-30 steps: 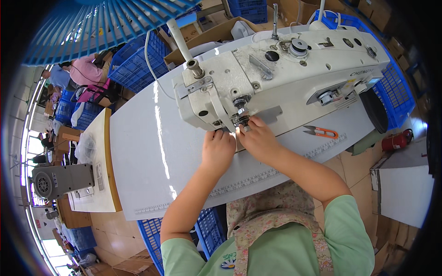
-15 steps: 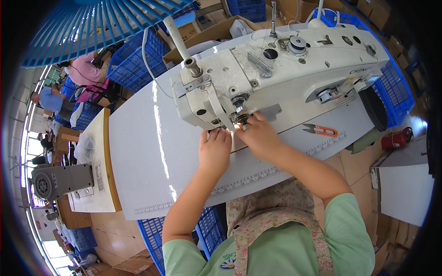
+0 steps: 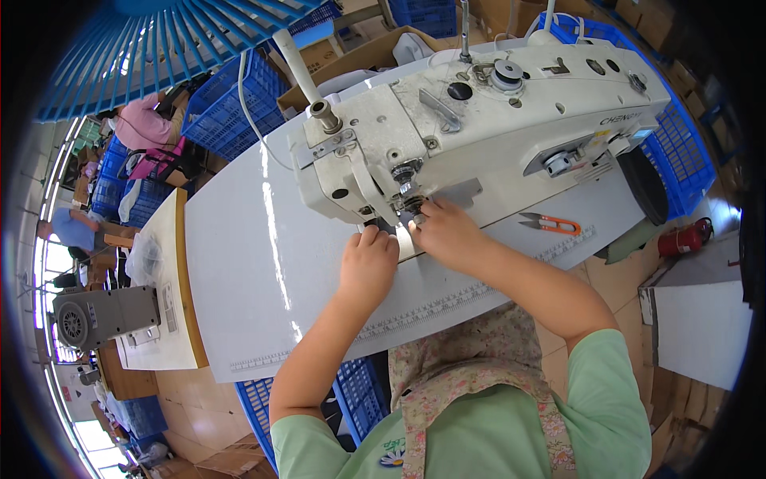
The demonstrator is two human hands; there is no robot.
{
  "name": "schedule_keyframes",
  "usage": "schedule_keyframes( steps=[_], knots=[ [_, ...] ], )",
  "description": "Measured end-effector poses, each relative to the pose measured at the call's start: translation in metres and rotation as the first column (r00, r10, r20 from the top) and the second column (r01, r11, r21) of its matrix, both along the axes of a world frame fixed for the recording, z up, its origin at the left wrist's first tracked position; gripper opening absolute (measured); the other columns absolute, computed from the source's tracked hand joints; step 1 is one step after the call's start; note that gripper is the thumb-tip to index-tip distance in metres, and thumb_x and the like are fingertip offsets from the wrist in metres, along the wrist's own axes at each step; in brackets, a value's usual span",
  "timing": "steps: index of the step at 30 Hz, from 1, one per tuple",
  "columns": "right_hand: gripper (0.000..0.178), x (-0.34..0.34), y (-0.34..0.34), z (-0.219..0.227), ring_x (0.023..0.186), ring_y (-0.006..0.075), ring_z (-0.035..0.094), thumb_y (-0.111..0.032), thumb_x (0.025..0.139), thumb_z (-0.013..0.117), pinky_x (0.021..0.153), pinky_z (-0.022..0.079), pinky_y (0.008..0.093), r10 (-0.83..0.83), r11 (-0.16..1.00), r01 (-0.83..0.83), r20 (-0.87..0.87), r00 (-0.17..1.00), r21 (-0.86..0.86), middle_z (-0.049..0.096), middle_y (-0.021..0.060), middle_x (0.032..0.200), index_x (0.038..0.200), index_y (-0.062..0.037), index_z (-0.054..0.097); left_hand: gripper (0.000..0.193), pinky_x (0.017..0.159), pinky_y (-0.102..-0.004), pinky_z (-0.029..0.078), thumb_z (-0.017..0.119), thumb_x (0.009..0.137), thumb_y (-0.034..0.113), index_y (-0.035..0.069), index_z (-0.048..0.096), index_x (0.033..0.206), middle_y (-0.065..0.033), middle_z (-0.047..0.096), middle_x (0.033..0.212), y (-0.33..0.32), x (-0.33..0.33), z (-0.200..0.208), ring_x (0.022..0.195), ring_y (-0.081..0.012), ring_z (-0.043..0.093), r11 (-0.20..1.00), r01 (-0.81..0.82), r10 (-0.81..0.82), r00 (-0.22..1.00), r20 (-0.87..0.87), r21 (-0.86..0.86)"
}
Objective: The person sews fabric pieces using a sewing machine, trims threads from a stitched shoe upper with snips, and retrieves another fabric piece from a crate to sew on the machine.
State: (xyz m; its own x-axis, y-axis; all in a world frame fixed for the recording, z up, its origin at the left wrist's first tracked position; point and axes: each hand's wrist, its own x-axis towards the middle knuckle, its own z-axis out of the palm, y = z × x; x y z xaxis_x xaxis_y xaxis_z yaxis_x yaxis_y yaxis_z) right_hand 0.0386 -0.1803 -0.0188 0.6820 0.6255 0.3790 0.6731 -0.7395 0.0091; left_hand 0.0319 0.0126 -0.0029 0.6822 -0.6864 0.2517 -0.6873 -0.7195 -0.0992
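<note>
A white sewing machine [image 3: 479, 120] stands across the worktable [image 3: 239, 263]. Both of my hands are at its needle end, beneath the head. My left hand [image 3: 369, 259] is closed, its fingertips by a small dark piece just left of the needle area; what the fingers grip is hidden. My right hand [image 3: 443, 231] is curled on the other side, its thumb and forefinger at the dark metal parts beside the presser foot. Whether something thin lies between those fingers cannot be made out. Orange-handled thread snips [image 3: 550, 223] lie on the table right of my right forearm.
A ruler strip [image 3: 431, 311] runs along the table's near edge. A blue slatted cover [image 3: 159, 48] hangs at upper left. Blue crates [image 3: 231, 108] stand behind the table, others at right and below. Another machine [image 3: 104, 315] is at left; a red fire extinguisher [image 3: 685, 238] is at right.
Both hands stay at the needle area; my left elbow has swung slightly outward. The whole view has shifted a little. In the background, a person in blue has moved left and lower.
</note>
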Motion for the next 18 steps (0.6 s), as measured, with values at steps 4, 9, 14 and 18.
schedule_keyframes(
  steps=[4, 9, 14, 18],
  knots=[
    [0.007, -0.001, 0.003, -0.001, 0.087, 0.0203, 0.057, -0.013, 0.066, 0.062, 0.073, 0.047, 0.0318, -0.01, 1.0, 0.009, 0.036, 0.999, 0.007, 0.063, 0.0024, 0.077, 0.066, -0.0081, 0.067, 0.012, 0.071, -0.0329, 0.045, 0.058, 0.07, 0.009, 0.005, 0.061, 0.081, -0.0035, 0.057, 0.079, -0.003, 0.003, -0.001, 0.086, -0.0211, 0.055, 1.0, 0.016, -0.017, 1.0, -0.013, -0.02],
    [0.013, 0.0, 0.006, 0.0, 0.083, 0.0235, 0.06, -0.013, 0.074, 0.059, 0.069, 0.048, 0.0347, 0.004, 0.998, -0.007, -0.034, 0.999, -0.067, 0.061, 0.0054, 0.078, 0.082, -0.0046, 0.066, 0.011, 0.071, -0.0321, 0.045, 0.059, 0.068, 0.01, 0.005, 0.059, 0.077, -0.0048, 0.056, 0.077, -0.006, 0.007, -0.005, 0.085, -0.0211, 0.054, 0.999, 0.038, -0.037, 0.999, 0.036, -0.021],
    [0.018, -0.002, 0.009, 0.0, 0.082, 0.0242, 0.061, -0.012, 0.077, 0.059, 0.068, 0.05, 0.0347, 0.001, 0.998, -0.004, -0.041, 0.999, -0.059, 0.06, 0.0078, 0.083, 0.091, -0.0019, 0.064, 0.009, 0.071, -0.0311, 0.044, 0.061, 0.066, 0.011, 0.004, 0.059, 0.073, -0.0048, 0.057, 0.076, -0.008, 0.009, -0.011, 0.084, -0.021, 0.055, 0.999, 0.032, -0.036, 0.994, 0.099, 0.041],
    [0.009, -0.002, 0.01, -0.007, 0.089, 0.0205, 0.056, -0.012, 0.065, 0.063, 0.072, 0.049, 0.0315, -0.04, 0.999, 0.04, 0.025, 0.999, 0.017, 0.062, 0.0033, 0.077, 0.071, -0.0063, 0.067, 0.008, 0.07, -0.0316, 0.044, 0.06, 0.068, 0.013, 0.006, 0.059, 0.071, -0.0048, 0.057, 0.078, -0.011, 0.01, -0.007, 0.086, -0.0214, 0.054, 0.997, 0.031, -0.043, 0.986, 0.16, 0.074]
  ],
)
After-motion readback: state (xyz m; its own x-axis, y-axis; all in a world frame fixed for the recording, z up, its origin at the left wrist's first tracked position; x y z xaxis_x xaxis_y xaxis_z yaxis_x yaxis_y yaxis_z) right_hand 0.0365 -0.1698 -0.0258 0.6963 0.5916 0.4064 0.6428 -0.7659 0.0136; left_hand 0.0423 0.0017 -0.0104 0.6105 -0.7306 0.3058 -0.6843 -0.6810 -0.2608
